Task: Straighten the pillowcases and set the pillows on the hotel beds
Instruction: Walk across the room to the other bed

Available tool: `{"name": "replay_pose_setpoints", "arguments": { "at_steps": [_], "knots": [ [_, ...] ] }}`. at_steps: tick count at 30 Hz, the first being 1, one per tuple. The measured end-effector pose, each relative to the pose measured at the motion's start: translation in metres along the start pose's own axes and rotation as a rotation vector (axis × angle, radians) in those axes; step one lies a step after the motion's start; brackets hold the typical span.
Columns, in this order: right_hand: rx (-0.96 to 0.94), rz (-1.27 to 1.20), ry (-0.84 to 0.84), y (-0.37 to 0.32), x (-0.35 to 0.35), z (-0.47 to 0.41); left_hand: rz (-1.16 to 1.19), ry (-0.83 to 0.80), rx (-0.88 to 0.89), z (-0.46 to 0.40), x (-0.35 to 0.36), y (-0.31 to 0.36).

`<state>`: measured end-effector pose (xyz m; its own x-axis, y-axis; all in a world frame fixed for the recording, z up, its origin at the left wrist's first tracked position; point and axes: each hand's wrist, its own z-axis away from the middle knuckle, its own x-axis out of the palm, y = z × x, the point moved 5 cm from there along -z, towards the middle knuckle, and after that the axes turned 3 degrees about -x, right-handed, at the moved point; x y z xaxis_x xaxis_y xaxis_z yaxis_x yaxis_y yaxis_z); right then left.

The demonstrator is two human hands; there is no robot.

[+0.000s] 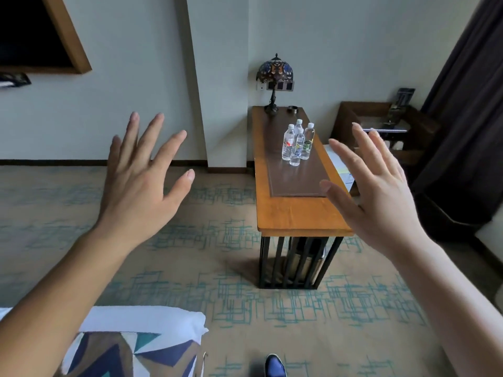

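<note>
My left hand [141,175] is raised in front of me with its fingers spread and straight, holding nothing. My right hand [375,191] is raised the same way at the right, fingers straight and empty. The corner of a hotel bed [152,325] with white bedding and a patterned runner [130,355] shows at the bottom left, under my left forearm. No pillow or pillowcase is in view.
A wooden desk [296,216] stands ahead on the patterned carpet, with several water bottles [298,142] and a stained-glass lamp [275,77]. A framed TV [35,34] hangs at upper left. Dark curtains [468,104] hang at right beside a dark wooden stand [381,123]. My shoe [275,365] shows below.
</note>
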<state>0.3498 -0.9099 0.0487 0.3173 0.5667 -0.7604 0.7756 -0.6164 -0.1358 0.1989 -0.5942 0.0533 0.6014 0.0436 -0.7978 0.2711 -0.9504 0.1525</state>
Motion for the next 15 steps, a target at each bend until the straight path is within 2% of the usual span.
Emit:
{"name": "replay_pose_setpoints", "arguments": {
  "at_steps": [10, 15],
  "knots": [
    [-0.078, -0.110, -0.042, 0.081, 0.122, -0.155, -0.144, -0.002, -0.132, -0.135, 0.086, -0.042],
    [-0.116, -0.186, -0.078, 0.097, 0.178, -0.224, -0.191, 0.003, -0.190, -0.192, 0.114, -0.073]
  ]
}}
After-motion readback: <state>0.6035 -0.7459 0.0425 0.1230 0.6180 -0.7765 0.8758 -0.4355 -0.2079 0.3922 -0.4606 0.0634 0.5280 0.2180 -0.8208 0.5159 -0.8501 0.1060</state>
